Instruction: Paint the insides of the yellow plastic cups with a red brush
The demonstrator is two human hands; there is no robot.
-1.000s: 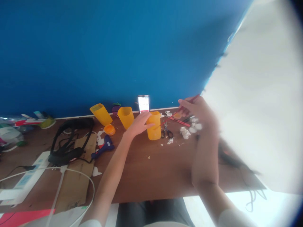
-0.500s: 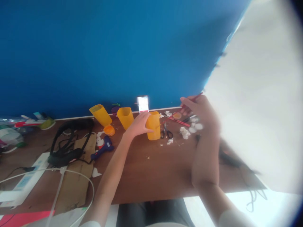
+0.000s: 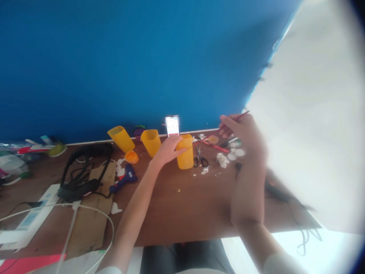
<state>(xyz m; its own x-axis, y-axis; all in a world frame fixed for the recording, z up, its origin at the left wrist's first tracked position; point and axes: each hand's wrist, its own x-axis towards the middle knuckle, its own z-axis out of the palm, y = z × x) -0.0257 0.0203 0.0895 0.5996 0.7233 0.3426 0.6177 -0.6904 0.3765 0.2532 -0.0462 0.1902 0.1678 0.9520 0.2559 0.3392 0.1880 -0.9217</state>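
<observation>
My left hand [image 3: 169, 150] holds a yellow cup [image 3: 186, 158] by its side, fingers near the rim and thumb across the front. The cup stands on the table. My right hand [image 3: 238, 127] is raised above the table's right side, fingers pinched round a thin red paintbrush [image 3: 242, 115]. The brush slants down and left; its tip is hard to make out. Below that hand lie a small round orange pot [image 3: 213, 139], a red cutter-like tool [image 3: 216, 147] and white lids [image 3: 239, 152]. Black-handled scissors [image 3: 200, 161] rest just right of the held cup.
Two more yellow cups [image 3: 151, 142] stand to the left, near an orange lid [image 3: 131, 157] and a blue glue gun [image 3: 125, 179]. A lit phone [image 3: 172, 125] leans on the blue wall. White scraps [image 3: 222, 160], a black headset [image 3: 81, 188] and cables lie about.
My right hand has shifted slightly to the right with the brush. My left thumb has moved up a little on the cup, which stays in place.
</observation>
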